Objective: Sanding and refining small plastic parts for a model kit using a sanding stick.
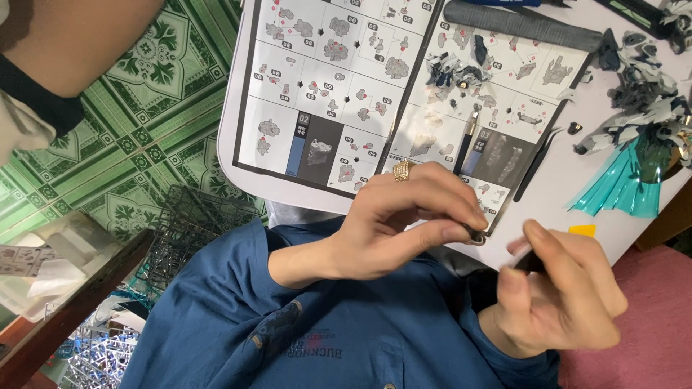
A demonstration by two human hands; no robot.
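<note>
small dark part [476, 235] pinched in left hand [404, 216], right hand [562, 295] curled beside

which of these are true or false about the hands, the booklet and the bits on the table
1. The left hand wears a gold ring. True.
2. The left hand pinches a small dark part at its fingertips. True.
3. The instruction booklet is shut. False: it lies open on the white table.
4. The right hand is flat on the table. False: it is raised, gripping a dark piece.
5. A teal translucent piece lies on the table. True.
6. The sleeves are red. False: blue.
</note>
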